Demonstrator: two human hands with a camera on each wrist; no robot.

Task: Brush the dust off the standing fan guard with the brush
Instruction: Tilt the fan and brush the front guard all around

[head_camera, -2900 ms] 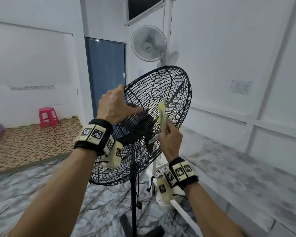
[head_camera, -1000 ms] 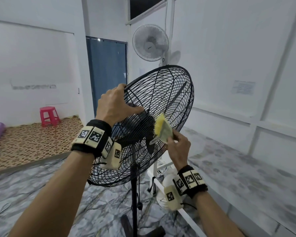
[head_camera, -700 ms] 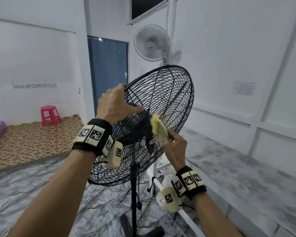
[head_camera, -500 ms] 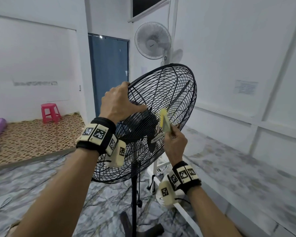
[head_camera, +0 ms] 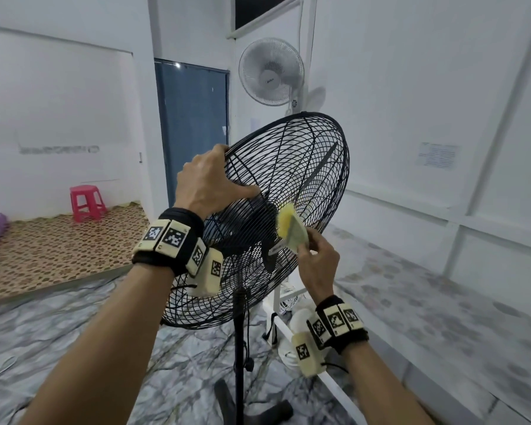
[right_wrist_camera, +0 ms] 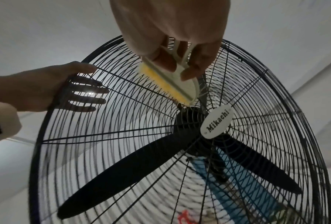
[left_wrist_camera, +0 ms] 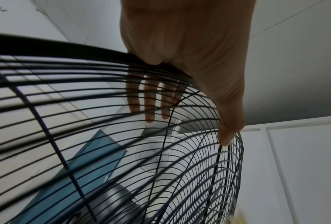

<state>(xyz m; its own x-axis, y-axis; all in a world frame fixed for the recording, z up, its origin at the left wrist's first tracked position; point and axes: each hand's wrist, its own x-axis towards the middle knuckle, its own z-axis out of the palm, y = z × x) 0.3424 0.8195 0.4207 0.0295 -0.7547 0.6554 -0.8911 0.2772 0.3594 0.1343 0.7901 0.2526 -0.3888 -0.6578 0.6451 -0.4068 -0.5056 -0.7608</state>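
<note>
Here the round black wire fan guard [head_camera: 288,191] is standing tilted between both hands. The left hand [head_camera: 207,182] is gripping its upper rim, fingers hooked behind, thumb in front. The right hand [head_camera: 318,265] is pinching the yellow-bristled pale plastic brush [head_camera: 290,231], its long axis slanting up-left, bristles lying against the wires just above the hub, nearest those fingers.

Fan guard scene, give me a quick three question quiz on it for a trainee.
1. True or false: the left hand holds the fan guard at its rim, fingers behind the wires and thumb on the front.
2. Which part of the brush meets the wires? A) yellow bristles B) pale back C) none of it
3. Fill in: the badge at the guard's centre reads ______.

Key: 1 true. 2 A, near the hub, with the right hand gripping the pale back. 3 Mikachi.
</note>
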